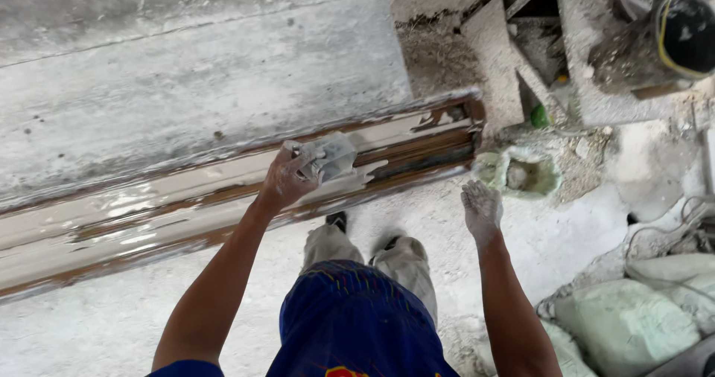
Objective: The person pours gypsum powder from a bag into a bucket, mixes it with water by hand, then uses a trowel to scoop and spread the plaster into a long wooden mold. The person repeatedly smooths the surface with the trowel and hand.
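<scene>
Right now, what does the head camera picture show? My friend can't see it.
The left hand presses a folded grey pad against a long brown frame smeared with pale filler. The dusty right hand hangs open and empty over the white, dusty floor.

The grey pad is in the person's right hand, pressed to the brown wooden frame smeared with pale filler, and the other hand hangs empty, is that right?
Not quite. The head view shows the grey pad in the left hand, pressed to the brown wooden frame smeared with pale filler. The right hand is the one that hangs empty.
</scene>
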